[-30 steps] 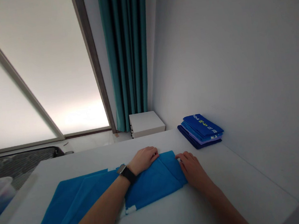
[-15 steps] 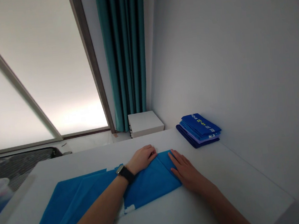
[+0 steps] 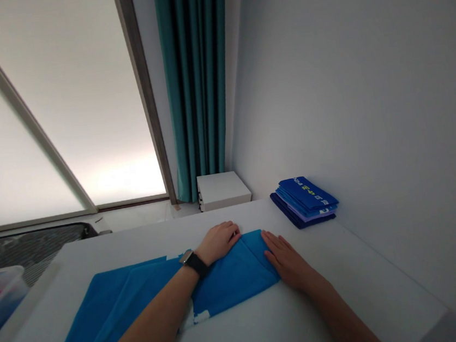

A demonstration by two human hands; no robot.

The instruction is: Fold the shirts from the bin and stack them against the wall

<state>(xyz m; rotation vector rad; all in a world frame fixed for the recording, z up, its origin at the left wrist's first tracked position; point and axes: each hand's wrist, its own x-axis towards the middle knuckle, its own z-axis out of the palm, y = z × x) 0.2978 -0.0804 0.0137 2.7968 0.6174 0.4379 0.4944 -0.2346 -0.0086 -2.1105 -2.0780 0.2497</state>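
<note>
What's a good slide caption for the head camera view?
Left hand and right hand on blue cloth over a white table, near a folded stack.

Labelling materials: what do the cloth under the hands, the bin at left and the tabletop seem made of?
Blue cloth: matte fabric, probably synthetic; soft creases, little sheen, fibre unclear.
Bin: likely plastic, smooth; cloudy, translucent walls.
White tabletop: perhaps laminate or painted board, low gloss; even, no visible grain.

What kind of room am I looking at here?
Probably a room in a home: there's a long teal curtain, a frosted sliding door, and folded cloths stacked on a white table.
</note>
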